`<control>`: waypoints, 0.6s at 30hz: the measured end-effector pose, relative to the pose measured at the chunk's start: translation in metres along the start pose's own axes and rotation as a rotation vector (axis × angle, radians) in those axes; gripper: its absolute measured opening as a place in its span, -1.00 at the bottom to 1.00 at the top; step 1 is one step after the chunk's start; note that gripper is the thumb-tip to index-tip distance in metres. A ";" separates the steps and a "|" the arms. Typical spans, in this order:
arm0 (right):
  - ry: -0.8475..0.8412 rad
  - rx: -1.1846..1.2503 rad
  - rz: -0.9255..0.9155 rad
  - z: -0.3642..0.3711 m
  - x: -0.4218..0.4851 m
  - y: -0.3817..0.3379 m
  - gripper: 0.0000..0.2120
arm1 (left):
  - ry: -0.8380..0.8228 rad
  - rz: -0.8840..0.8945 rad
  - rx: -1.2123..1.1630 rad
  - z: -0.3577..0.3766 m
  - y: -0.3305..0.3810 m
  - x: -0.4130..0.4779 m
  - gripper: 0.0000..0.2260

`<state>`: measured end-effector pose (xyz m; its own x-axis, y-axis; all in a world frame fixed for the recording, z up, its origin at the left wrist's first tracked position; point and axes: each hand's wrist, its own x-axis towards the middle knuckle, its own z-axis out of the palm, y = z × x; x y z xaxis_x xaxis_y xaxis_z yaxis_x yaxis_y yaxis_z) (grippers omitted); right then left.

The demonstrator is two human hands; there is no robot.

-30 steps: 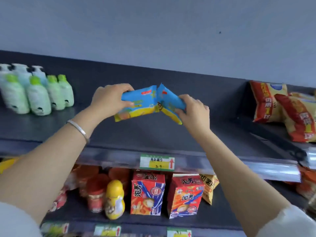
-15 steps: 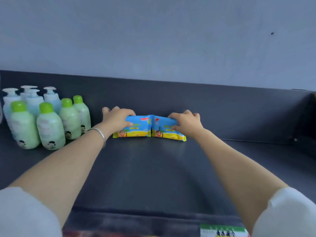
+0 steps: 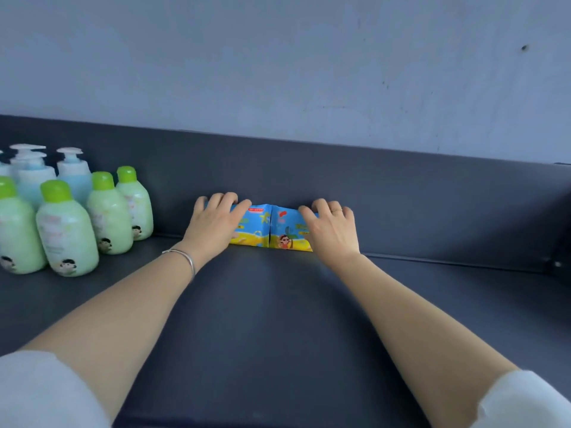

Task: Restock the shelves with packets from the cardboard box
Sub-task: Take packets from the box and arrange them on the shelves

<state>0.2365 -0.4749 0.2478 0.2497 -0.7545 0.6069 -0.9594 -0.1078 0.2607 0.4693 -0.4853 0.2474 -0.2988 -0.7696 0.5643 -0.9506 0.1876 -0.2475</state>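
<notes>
Two blue-and-yellow packets stand side by side against the back panel of the dark top shelf [image 3: 278, 310]. My left hand [image 3: 213, 225] holds the left packet [image 3: 255, 227], fingers curled over its top edge. My right hand [image 3: 332, 231], which wears a ring, holds the right packet [image 3: 285, 231] the same way. The packets touch along their inner edges. Each hand hides the outer half of its packet. The cardboard box is out of view.
A cluster of green and blue bottles [image 3: 68, 230] stands at the shelf's left, a hand's width from my left hand. The shelf's raised back panel [image 3: 432, 208] runs behind the packets. Bare shelf stretches to the right and toward me.
Both hands carried the packets from the air to the back of the shelf and stood them upright. The view has moved closer and up, and the lower shelves have dropped out of sight.
</notes>
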 end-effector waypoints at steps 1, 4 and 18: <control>-0.011 -0.003 0.004 -0.001 0.000 0.000 -0.49 | -0.004 0.003 0.009 0.000 0.001 0.000 -0.38; -0.045 0.034 -0.023 -0.009 0.000 0.005 -0.51 | 0.022 0.001 0.014 -0.007 0.003 0.000 -0.39; -0.087 0.127 0.203 -0.119 -0.099 0.093 -0.69 | 0.059 0.351 -0.336 -0.118 0.152 0.018 -0.78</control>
<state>0.1379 -0.3332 0.3008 0.0435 -0.8215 0.5685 -0.9989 -0.0249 0.0405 0.3092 -0.3985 0.3124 -0.6009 -0.5907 0.5385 -0.7637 0.6232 -0.1686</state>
